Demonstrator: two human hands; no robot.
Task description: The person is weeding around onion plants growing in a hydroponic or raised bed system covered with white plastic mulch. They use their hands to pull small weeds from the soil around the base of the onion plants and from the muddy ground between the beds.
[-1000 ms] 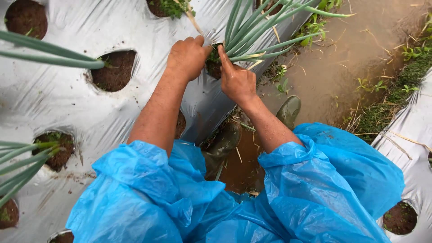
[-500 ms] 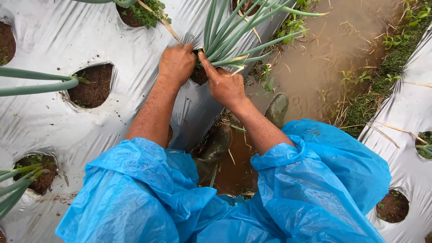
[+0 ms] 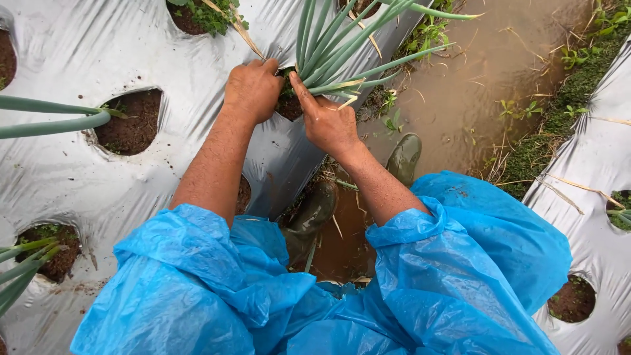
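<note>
Fingers of the right hand (image 3: 328, 121) lie pressed against the base of the green onion clump (image 3: 342, 49), forefinger stretched toward twelve o'clock along the stalks, the rest curled loosely; whether they actually pinch a stalk I cannot tell; the left hand (image 3: 253, 89), at nine o'clock of the clump, is curled into a fist at the rim of the planting hole (image 3: 288, 102), its fingertips hidden, so what it grips cannot be seen; the clump stands rooted in that hole and fans out toward twelve and one o'clock; the leaves look hollow, light and easily creased, likely slick with wet, so the firm bundle low at the soil seems the place to take hold; silver plastic mulch (image 3: 164, 39) covers the bed around; at five o'clock of the hands, dark rubber boots (image 3: 402, 158) stand in a muddy furrow (image 3: 480, 85); blue rain sleeves (image 3: 434, 243) cover the upper arms.
</note>
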